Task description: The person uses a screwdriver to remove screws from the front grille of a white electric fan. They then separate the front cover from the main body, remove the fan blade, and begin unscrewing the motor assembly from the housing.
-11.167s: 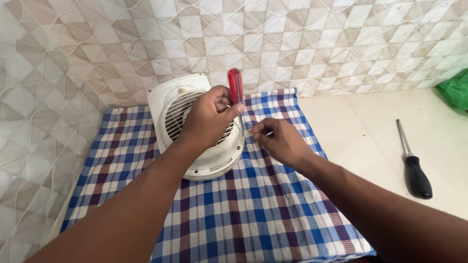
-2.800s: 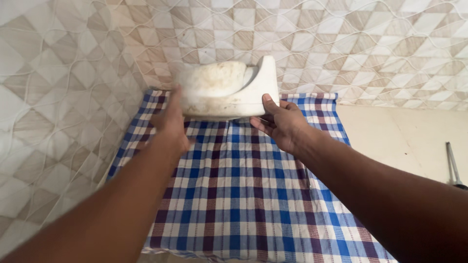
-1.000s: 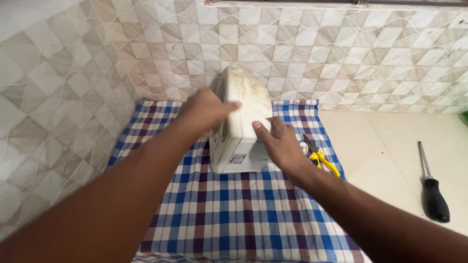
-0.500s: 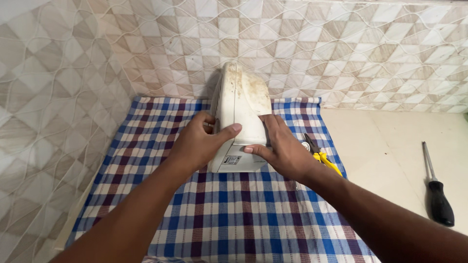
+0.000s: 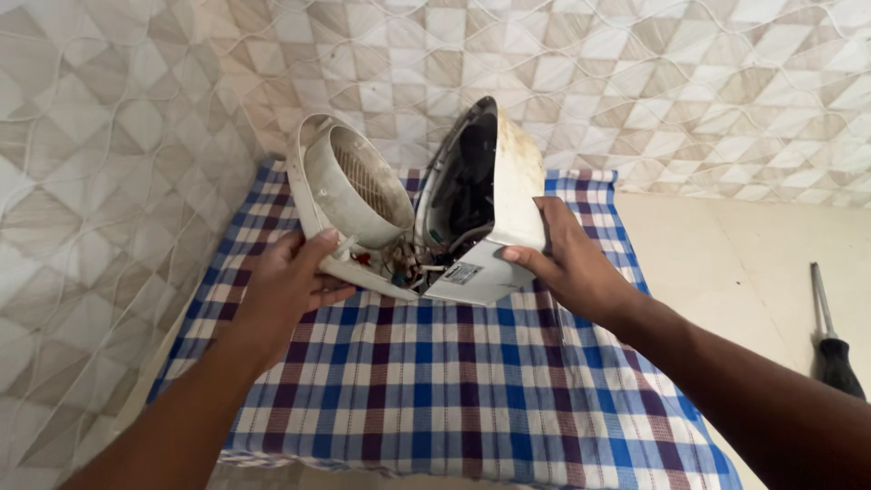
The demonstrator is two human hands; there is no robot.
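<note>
L hand [image 5: 288,283] is gripping the grille half [image 5: 349,195] of the white fan housing, tilted up over the checked cloth [image 5: 435,399]. Wires [image 5: 410,263] are showing in the gap btwn halves. R hand [image 5: 567,263] is clasping the rear shell [image 5: 494,209], opened like a book, low edges nearly touching. Step, as I judge it: splitting the casing apart. Next move is calling for slow separation w/o straining the wires. Count: 2 halves, 1 cloth, 1 black-handled screwdriver [image 5: 833,340] lying far right on the bench [image 5: 726,263].
</note>
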